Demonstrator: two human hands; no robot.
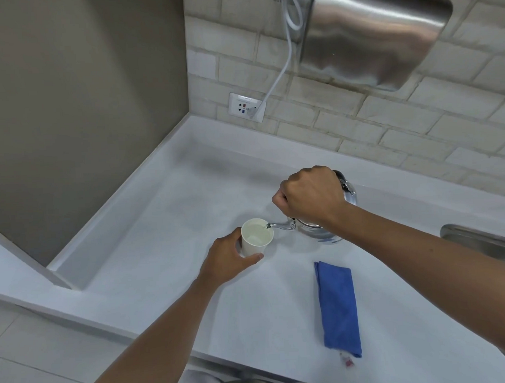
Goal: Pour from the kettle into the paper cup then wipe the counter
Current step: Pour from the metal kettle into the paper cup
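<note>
**Kettle tipped over the cup**

White bench sits by a brick wall. One shiny kettle leans left, its spout over one paper cup. The right hand has a tight grip on the kettle handle. The left hand curls round the cup. One blue cloth lies long, pointing away.

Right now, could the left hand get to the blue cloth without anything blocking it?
Probably yes, once freed. The left hand grips the paper cup, so it would have to let go first. The blue cloth lies flat on bare counter close by, with nothing between.
</note>
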